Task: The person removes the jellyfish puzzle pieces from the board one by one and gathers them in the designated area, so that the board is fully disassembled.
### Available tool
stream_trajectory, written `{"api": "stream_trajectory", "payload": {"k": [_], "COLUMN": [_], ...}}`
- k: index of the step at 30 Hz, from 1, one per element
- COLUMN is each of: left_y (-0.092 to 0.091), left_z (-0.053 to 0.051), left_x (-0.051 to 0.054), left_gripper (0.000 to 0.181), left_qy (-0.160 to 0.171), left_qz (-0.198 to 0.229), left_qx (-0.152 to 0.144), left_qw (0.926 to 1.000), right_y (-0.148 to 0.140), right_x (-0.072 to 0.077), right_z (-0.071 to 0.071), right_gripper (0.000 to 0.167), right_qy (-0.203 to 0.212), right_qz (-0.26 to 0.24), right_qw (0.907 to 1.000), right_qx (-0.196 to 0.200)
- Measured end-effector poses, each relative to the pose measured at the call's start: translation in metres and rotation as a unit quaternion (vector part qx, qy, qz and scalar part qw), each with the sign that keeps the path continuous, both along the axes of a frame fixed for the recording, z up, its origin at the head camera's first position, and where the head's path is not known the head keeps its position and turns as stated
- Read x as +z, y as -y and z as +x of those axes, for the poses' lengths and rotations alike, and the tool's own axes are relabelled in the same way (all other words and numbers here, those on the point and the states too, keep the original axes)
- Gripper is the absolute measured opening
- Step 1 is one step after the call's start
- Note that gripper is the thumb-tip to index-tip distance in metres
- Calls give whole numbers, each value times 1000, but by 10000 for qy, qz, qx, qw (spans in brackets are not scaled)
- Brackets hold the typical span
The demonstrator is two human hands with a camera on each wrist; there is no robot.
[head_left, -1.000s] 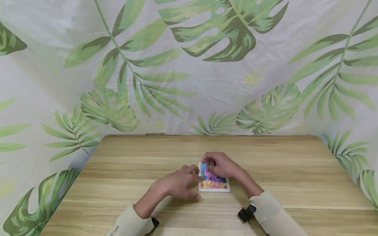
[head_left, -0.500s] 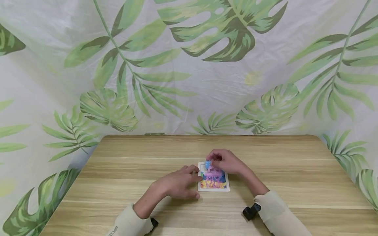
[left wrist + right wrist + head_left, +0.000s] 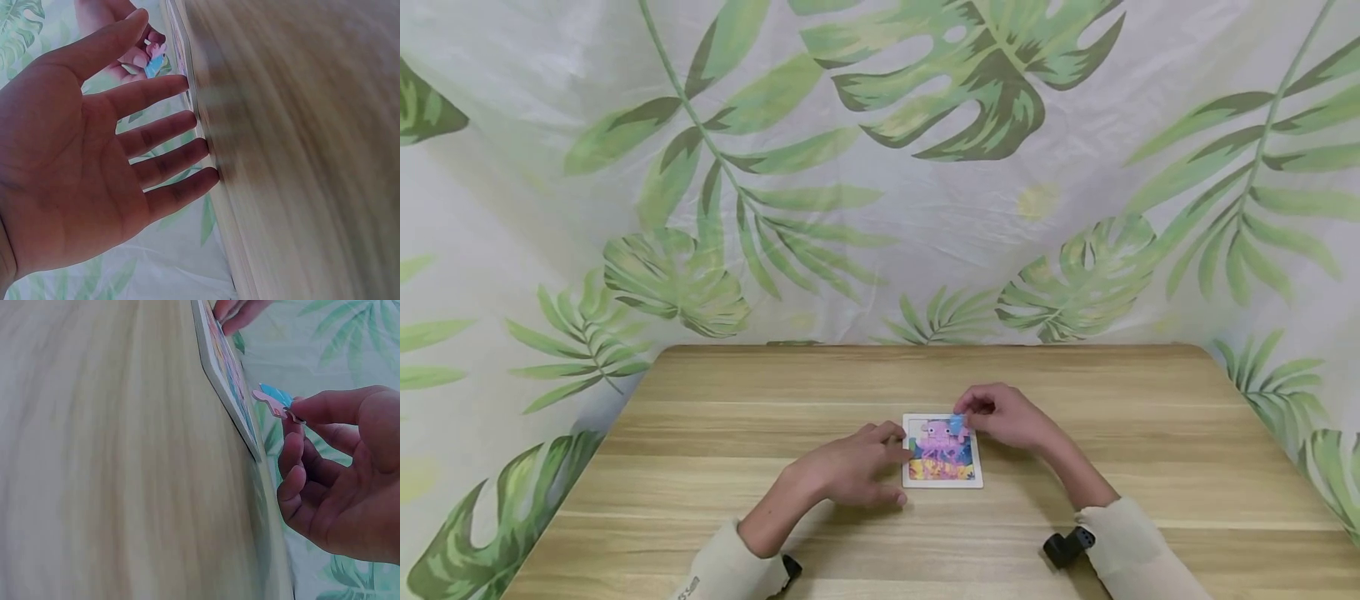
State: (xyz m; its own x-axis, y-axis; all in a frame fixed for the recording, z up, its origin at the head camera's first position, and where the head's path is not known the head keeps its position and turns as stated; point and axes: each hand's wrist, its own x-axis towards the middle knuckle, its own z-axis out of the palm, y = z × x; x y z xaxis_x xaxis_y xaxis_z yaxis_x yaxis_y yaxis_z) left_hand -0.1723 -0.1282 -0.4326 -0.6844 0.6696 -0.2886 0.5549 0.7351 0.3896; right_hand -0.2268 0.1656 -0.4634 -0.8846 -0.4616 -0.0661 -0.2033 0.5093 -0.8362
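Observation:
A white-framed jigsaw puzzle board point(image 3: 943, 483) with a pink jellyfish picture lies flat on the wooden table. Its upper left part shows a pale patch within the frame. Between thumb and index finger my right hand point(image 3: 1009, 416) pinches a blue and pink puzzle piece point(image 3: 275, 400), held above the board's upper right corner. The other fingers of that hand are loosely bent in the right wrist view. My left hand point(image 3: 857, 467) is at the board's left side, its fingers extended and the fingertips touching the board's edge. The left palm point(image 3: 75, 162) holds nothing.
The wooden table point(image 3: 760, 383) extends around the board on all sides. Behind it hangs a pale cloth point(image 3: 925, 225) printed with green leaves. A black wrist camera point(image 3: 1067, 547) sits by the right sleeve.
My right hand has lifted the puzzle piece from the board's upper left and carried it rightward to the upper right corner. The left hand has stayed in place.

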Motion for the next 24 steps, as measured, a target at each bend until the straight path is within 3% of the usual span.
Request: {"api": "stream_trajectory", "payload": {"k": [14,24], "left_y": [0,0], "left_z": [2,3], "left_x": [2,1], "left_gripper": [61,62], "left_qy": [-15,21], "left_qz": [-83,-90], "left_qx": [6,38], "left_qw": [10000,10000], "right_y": [-41,-62], "right_x": [0,-4], "right_z": [2,7], "right_gripper": [15,13], "right_qy": [146,199], "right_qz": [123,197], "right_qw": [9995,9994], "right_qx": [-258,-213]}}
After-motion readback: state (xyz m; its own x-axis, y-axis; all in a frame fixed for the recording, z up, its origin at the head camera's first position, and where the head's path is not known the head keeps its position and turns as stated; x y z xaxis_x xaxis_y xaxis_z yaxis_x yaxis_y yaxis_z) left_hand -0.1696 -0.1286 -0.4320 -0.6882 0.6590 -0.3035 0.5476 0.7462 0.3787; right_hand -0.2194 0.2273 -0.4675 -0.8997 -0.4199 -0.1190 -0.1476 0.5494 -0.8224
